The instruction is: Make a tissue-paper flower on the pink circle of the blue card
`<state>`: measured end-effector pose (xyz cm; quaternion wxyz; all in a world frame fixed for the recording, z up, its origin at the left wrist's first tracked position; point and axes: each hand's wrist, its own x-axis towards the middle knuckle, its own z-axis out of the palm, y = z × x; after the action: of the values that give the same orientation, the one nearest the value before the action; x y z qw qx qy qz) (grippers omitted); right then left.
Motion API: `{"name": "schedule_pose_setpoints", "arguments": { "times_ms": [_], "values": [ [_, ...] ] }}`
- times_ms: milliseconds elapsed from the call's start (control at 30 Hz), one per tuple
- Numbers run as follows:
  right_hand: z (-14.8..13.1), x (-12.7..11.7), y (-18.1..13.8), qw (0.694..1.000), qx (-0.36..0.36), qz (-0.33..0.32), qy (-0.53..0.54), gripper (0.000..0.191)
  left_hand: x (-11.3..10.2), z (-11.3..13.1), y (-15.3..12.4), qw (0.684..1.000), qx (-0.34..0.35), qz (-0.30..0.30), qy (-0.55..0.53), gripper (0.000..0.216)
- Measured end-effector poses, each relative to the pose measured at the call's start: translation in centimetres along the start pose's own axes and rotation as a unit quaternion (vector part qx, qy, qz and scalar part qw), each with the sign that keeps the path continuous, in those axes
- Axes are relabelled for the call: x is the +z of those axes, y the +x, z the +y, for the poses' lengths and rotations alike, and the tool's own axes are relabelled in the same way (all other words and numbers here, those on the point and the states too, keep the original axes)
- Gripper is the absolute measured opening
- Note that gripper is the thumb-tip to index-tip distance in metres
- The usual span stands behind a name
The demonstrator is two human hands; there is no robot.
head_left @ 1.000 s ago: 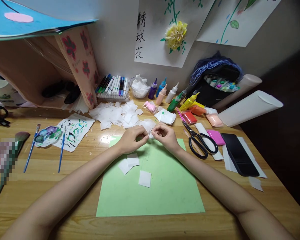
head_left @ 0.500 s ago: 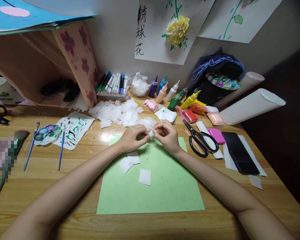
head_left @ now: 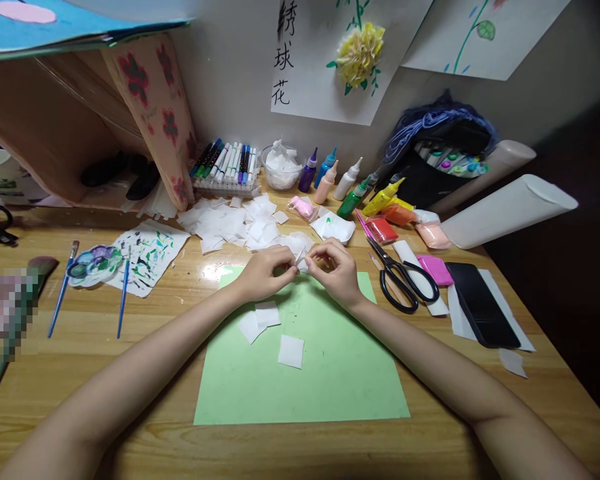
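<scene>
Over the far edge of a green sheet of paper (head_left: 305,393), my left hand (head_left: 266,272) and my right hand (head_left: 336,270) meet with bent fingers. Between their fingertips they pinch a small white tissue paper piece (head_left: 301,259), partly hidden by the fingers. A white paper square (head_left: 291,351) lies flat near the middle of the sheet. Two more paper squares (head_left: 267,313) overlap below my left hand. Just beyond my hands, a loose heap of white tissue pieces (head_left: 220,223) spreads over the wooden table.
Black-handled scissors (head_left: 397,280) and a phone (head_left: 483,303) lie to the right. Paint bottles (head_left: 353,197), a glass bowl of tissue (head_left: 281,170) and a marker set (head_left: 227,167) line the back. Paintbrushes (head_left: 123,297) and a paint-stained palette (head_left: 95,263) lie at left.
The view has shifted very slightly. Both hands stay nearly in place, still pinching the tissue piece, with only a tiny shift of the fingers.
</scene>
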<state>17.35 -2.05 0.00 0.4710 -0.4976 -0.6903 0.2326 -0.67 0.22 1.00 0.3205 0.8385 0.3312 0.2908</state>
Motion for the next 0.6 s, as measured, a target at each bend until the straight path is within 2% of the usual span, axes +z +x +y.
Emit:
{"name": "schedule_pose_setpoints", "arguments": {
  "times_ms": [267, 433, 600],
  "values": [
    [-0.15, 0.2, -0.25, 0.997, -0.05, -0.052, -0.038, 0.01, -0.03, -0.17, 0.04, 0.998, -0.031, 0.02, -0.052, 0.019],
    [-0.17, 0.29, -0.42, 0.992, -0.094, -0.036, -0.073, 0.007, -0.04, -0.12, 0.08, 0.998, -0.024, 0.01, -0.056, 0.019],
    [-0.33, 0.27, -0.56, 0.993, -0.083, -0.011, -0.085, 0.008, -0.02, -0.19, 0.07, 0.999, -0.028, -0.002, -0.043, 0.019]
  ]
}}
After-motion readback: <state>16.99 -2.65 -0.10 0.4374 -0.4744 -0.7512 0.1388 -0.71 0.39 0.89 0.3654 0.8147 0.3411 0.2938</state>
